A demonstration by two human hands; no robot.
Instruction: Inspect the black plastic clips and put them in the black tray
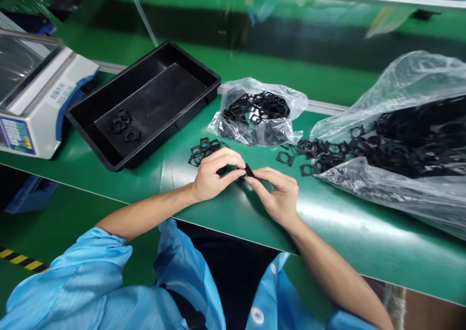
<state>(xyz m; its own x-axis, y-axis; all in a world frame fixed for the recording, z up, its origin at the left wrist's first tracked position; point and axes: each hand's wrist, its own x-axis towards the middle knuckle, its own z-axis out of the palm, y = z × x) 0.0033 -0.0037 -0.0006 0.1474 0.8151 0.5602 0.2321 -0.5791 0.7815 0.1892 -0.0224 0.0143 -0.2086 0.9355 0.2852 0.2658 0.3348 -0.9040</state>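
My left hand (pixel 213 174) and my right hand (pixel 278 194) meet over the green table, both pinching one small black plastic part (pixel 249 171) between their fingertips. Just behind my left hand lies a small heap of the same black ring-shaped parts (pixel 204 149). A black tray (pixel 145 102) at the left holds a few of these parts (pixel 122 123).
A small clear bag of black parts (pixel 260 114) lies behind my hands. A large clear bag (pixel 400 140) spills several parts onto the table at the right. A weighing scale (pixel 32 87) stands at the far left. The table's front edge runs under my forearms.
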